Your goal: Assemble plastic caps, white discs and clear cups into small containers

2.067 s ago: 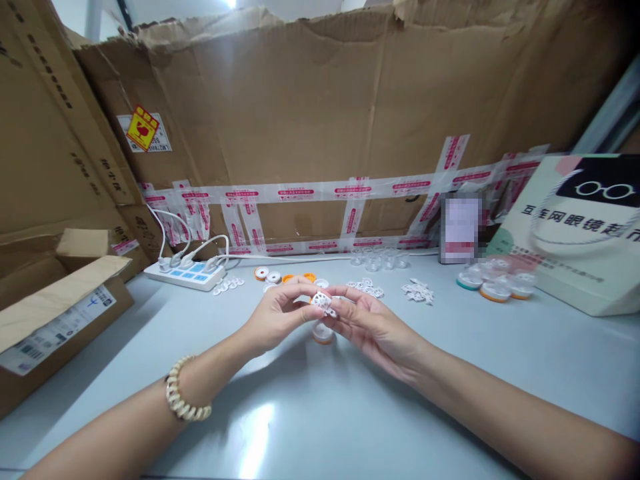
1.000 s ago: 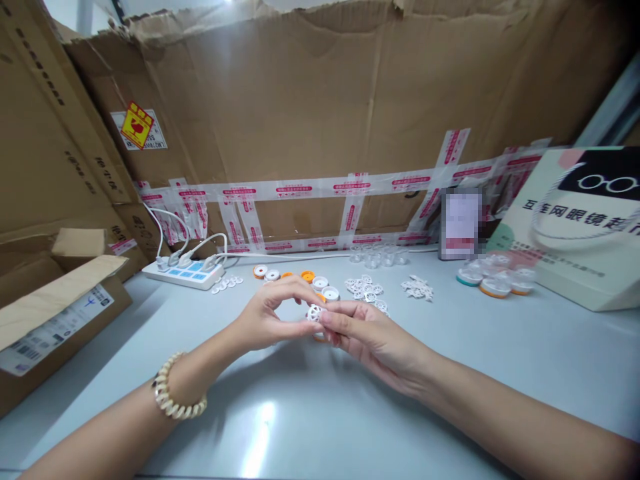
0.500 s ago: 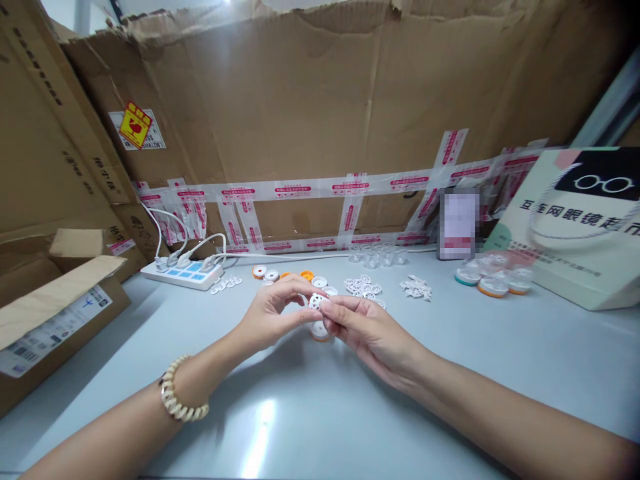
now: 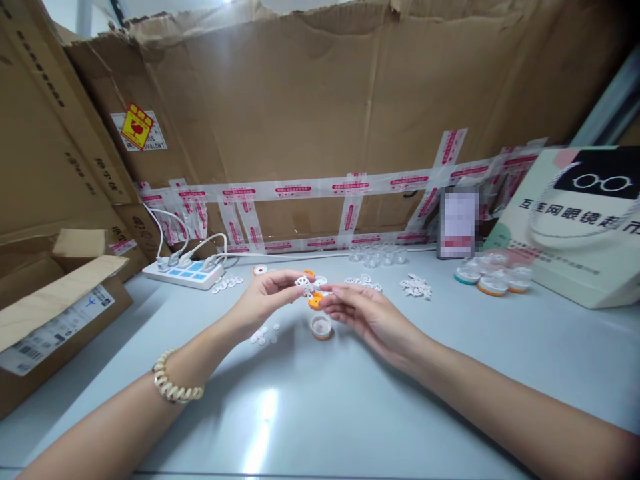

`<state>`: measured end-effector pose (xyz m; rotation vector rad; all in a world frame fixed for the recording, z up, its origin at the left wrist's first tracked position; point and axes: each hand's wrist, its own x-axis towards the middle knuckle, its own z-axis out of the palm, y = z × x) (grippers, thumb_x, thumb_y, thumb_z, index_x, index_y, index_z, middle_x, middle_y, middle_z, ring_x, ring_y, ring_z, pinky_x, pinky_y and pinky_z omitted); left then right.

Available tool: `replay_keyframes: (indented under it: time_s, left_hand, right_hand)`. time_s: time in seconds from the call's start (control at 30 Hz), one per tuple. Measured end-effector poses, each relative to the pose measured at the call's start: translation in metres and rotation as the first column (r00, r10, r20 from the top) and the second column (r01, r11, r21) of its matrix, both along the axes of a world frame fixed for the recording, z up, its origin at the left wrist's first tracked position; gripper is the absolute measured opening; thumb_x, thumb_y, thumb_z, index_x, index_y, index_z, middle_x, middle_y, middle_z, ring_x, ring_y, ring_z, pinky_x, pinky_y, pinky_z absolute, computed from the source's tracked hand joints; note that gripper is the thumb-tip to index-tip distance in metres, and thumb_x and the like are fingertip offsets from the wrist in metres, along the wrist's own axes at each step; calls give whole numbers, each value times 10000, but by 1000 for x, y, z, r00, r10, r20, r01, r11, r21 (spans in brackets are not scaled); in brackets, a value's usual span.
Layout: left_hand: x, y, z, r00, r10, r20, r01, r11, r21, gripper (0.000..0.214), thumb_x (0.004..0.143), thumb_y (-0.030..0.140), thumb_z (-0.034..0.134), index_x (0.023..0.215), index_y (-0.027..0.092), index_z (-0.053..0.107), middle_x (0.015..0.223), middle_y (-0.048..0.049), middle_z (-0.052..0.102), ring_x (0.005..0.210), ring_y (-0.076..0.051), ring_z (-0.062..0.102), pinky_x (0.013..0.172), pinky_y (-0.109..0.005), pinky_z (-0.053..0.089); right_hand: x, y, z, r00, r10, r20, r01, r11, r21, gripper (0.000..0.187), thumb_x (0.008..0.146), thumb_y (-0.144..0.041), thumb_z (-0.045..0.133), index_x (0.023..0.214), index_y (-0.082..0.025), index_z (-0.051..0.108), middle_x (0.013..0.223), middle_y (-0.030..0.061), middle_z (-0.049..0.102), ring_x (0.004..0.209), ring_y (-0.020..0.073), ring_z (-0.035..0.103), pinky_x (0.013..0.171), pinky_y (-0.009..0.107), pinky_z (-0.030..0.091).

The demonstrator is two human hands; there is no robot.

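Observation:
A small white spoked wheel (image 4: 304,287) is pinched between the thumb and fingers of my left hand (image 4: 273,293). Just right of it, my right hand (image 4: 367,313) has its thumb and fingertips drawn together; what lies between them is too small to make out. An orange round piece (image 4: 315,302) shows beside the right fingertips, and I cannot tell whether they touch it. Below the hands stands a clear round case (image 4: 321,325) with an orange base. White round pieces (image 4: 319,283) lie partly hidden behind the fingers.
Small white discs (image 4: 259,335) lie left of the case, more (image 4: 227,285) by the power strip (image 4: 184,273). White spoked parts (image 4: 416,287) form a pile at right. Clear covers (image 4: 377,255), finished-looking cases (image 4: 493,283), a phone (image 4: 457,223) and a paper bag (image 4: 575,247) stand behind. An opened carton (image 4: 60,313) sits left.
The white wheel has moved left and slightly up with my left hand. My right fingers have come off it, leaving a small gap between the hands. The case below is now more visible.

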<state>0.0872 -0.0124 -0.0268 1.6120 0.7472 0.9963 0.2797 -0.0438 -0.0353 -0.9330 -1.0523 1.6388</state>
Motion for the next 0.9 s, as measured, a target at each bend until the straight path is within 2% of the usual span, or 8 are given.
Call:
replay_keyframes:
  time_s: [0.07, 0.17, 0.23, 0.3, 0.4, 0.53, 0.67, 0.9]
  left_hand:
    - [2, -2, -1, 993, 19, -114, -19, 1000, 1, 237, 759, 279, 633, 952, 146, 663, 913, -69, 678, 809, -143, 595, 721, -257, 456]
    - [5, -5, -4, 952, 73, -298, -50, 995, 85, 264, 761, 260, 603, 985, 126, 641, 843, -60, 667, 699, -124, 572, 638, -244, 439]
    - [7, -6, -7, 924, 110, -367, -44, 982, 184, 256, 751, 235, 597, 980, 129, 634, 850, -54, 660, 666, -114, 554, 599, -232, 421]
    - [8, -6, -9, 912, 113, -394, -8, 966, 259, 229, 754, 218, 589, 966, 144, 635, 896, -51, 661, 695, -117, 561, 607, -229, 418]
    - [10, -5, -14, 895, 98, -436, 38, 956, 292, 185, 787, 227, 576, 941, 164, 657, 909, -47, 672, 773, -138, 579, 643, -236, 423]
    - [11, -1, -20, 905, 99, -413, 33, 953, 302, 136, 794, 200, 587, 879, 158, 683, 870, -50, 677, 835, -156, 593, 744, -267, 447]
    - [14, -2, -22, 924, 131, -360, 2, 938, 347, 125, 778, 150, 604, 867, 146, 692, 845, -51, 679, 803, -147, 599, 747, -265, 465]
    - [15, -2, -23, 906, 166, -390, 6, 915, 404, 126, 779, 131, 610, 866, 126, 701, 814, -62, 686, 758, -141, 604, 708, -248, 476]
  right_hand:
    - [9, 8, 1, 963, -53, 263, 15, 990, 143, 223, 739, -284, 578, 927, -169, 610, 817, 32, 624, 730, 126, 555, 718, 274, 435]
    - [18, 14, -2, 764, -64, 642, -152, 949, 276, 364, 654, -290, 647, 991, -182, 560, 916, 41, 565, 746, 152, 514, 674, 295, 424]
    - [18, 12, -8, 629, -61, 775, -292, 905, 308, 453, 609, -326, 694, 1014, -189, 544, 938, 45, 536, 801, 180, 507, 723, 327, 422]
    - [13, 8, -15, 558, -100, 824, -366, 861, 352, 465, 598, -335, 708, 1009, -195, 543, 940, 43, 524, 872, 205, 499, 781, 350, 411]
    - [5, 4, -24, 543, -183, 819, -365, 827, 427, 376, 634, -303, 687, 970, -201, 555, 940, 40, 525, 912, 211, 496, 797, 343, 408]
    - [2, 8, -31, 577, -261, 774, -330, 793, 513, 200, 705, -279, 640, 879, -197, 589, 875, 31, 544, 832, 179, 513, 743, 302, 414]
    - [3, 13, -34, 585, -294, 756, -309, 781, 542, 178, 697, -267, 647, 850, -187, 605, 796, 17, 554, 736, 157, 514, 671, 273, 412]
    - [1, 12, -35, 593, -308, 744, -299, 774, 558, 169, 690, -263, 647, 830, -176, 612, 770, 14, 575, 693, 142, 522, 649, 260, 415]
